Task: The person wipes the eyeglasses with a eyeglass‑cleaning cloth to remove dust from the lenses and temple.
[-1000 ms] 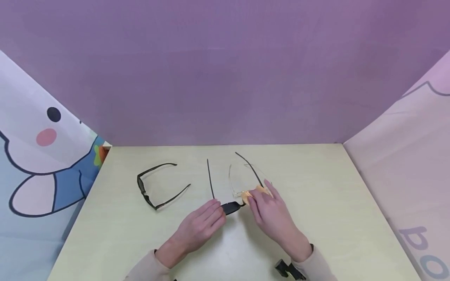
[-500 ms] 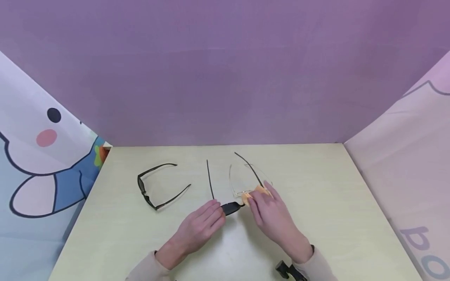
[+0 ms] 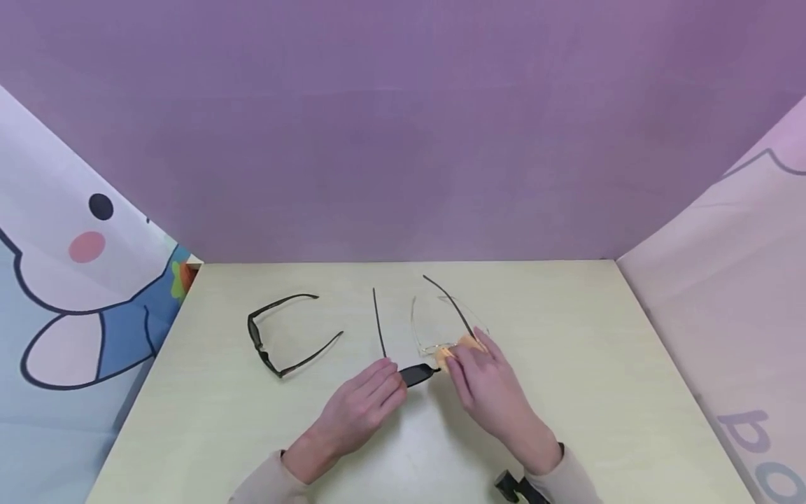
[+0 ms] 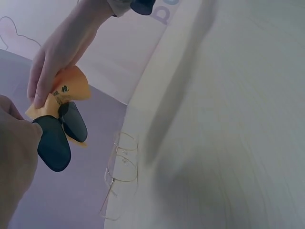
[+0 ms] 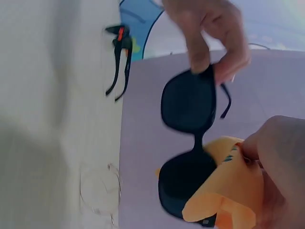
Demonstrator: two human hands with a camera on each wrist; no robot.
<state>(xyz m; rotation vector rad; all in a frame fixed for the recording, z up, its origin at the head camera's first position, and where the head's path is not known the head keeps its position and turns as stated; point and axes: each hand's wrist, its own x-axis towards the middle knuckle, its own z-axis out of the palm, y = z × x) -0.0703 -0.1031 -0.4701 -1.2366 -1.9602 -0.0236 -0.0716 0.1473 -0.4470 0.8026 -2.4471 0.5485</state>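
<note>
Black sunglasses [image 5: 188, 102] are held up above the table between both hands, temples pointing away. My left hand [image 3: 359, 406] pinches one outer corner of the frame, thumb and fingers at the rim. With the right hand [image 3: 494, 388] I grip an orange cloth [image 5: 228, 186] with dark print, folded around the other lens; in the right wrist view it covers part of that lens. The right fingertips are partly hidden by the cloth. Just beyond the hands, thin wire-framed glasses [image 4: 121, 164] lie on the table, apart from the sunglasses.
Another black pair of glasses [image 3: 258, 343] lies with temples spread on the left of the pale table [image 3: 567, 336]. A purple backdrop [image 3: 403, 140] rises behind the table, with printed cloth panels [image 3: 50, 308] at the sides.
Almost nothing differs: both hands keep their hold on the sunglasses and cloth, and the whole head view has shifted very slightly.
</note>
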